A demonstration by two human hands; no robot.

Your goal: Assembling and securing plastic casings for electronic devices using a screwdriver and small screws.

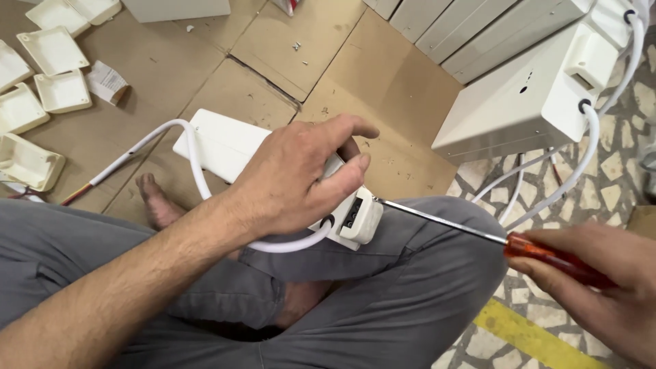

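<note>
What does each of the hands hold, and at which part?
The left hand grips the white box at its connector end. The right hand holds the screwdriver by its red handle, tip at the connector.

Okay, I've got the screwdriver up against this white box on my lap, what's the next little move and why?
Probably seat the tip and turn. The screwdriver in your right hand has its tip at the end cap of the white box, which your left hand grips steady. Whether the tip is in a screw head cannot be told.
</note>
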